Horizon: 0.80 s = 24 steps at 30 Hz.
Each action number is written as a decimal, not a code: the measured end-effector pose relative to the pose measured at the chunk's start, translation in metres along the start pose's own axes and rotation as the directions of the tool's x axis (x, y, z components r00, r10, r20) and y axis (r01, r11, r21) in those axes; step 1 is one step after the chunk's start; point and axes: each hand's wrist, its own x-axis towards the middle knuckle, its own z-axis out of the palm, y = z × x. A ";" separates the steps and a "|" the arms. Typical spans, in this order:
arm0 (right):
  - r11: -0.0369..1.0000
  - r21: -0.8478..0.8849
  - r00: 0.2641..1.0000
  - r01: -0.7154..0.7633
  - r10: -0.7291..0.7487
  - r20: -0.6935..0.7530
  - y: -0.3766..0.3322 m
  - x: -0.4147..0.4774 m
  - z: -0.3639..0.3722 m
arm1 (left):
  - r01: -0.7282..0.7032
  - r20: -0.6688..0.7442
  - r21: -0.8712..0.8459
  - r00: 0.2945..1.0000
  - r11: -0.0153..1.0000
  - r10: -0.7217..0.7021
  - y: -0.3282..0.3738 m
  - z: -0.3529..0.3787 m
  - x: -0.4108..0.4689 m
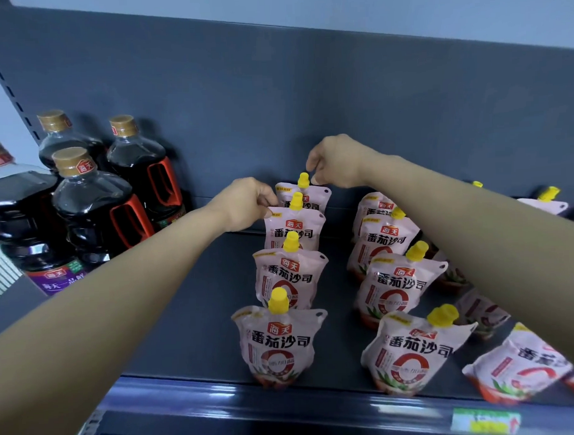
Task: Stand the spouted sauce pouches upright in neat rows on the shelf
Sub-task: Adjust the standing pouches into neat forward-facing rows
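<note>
Pink sauce pouches with yellow spouts stand in two rows on the dark shelf (198,318). The left row runs from a front pouch (278,344) back to the rearmost pouch (314,197). My left hand (246,202) pinches the top left corner of the second pouch from the back (296,228). My right hand (337,163) hovers over the rearmost pouch, fingers curled around its top by the spout. The right row (392,288) stands upright too. Another pouch (525,365) leans tilted at the front right.
Several dark soy sauce bottles (93,204) with tan caps stand at the left of the shelf. More pouches (545,201) lie at the far right behind my right arm. The shelf's back panel (275,104) rises directly behind the rows. A price tag (484,422) sits on the front rail.
</note>
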 end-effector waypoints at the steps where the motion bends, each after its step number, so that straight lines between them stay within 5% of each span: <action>1: 1.000 -0.011 1.000 0.007 -0.007 -0.010 -0.003 -0.004 -0.001 | -0.003 -0.035 -0.002 0.999 1.000 0.003 0.002 -0.003 -0.003; 6: 1.000 -0.004 0.992 0.022 -0.021 0.121 -0.018 -0.030 -0.010 | -0.058 -0.125 -0.042 0.991 0.997 0.052 0.017 -0.026 -0.033; 9: 0.999 0.048 0.932 -0.021 0.002 0.361 -0.031 -0.045 -0.008 | -0.091 -0.038 -0.162 0.996 0.983 0.086 0.026 -0.038 -0.061; 12: 0.999 0.042 0.864 -0.018 -0.006 0.504 -0.041 -0.053 0.001 | -0.025 0.198 -0.273 0.977 0.962 0.082 0.032 -0.048 -0.090; 16: 0.996 -0.071 0.880 0.059 -0.019 0.476 -0.050 -0.056 0.025 | 0.007 0.554 -0.127 0.830 0.992 0.065 0.029 -0.033 -0.118; 20: 0.965 -0.231 0.944 0.120 -0.039 0.328 -0.055 -0.061 0.038 | -0.061 0.474 0.053 0.880 0.997 0.028 0.027 -0.003 -0.130; 24: 0.971 -0.213 0.940 0.109 -0.031 0.340 -0.056 -0.071 0.035 | -0.093 0.382 0.121 0.923 0.988 0.040 0.028 0.008 -0.131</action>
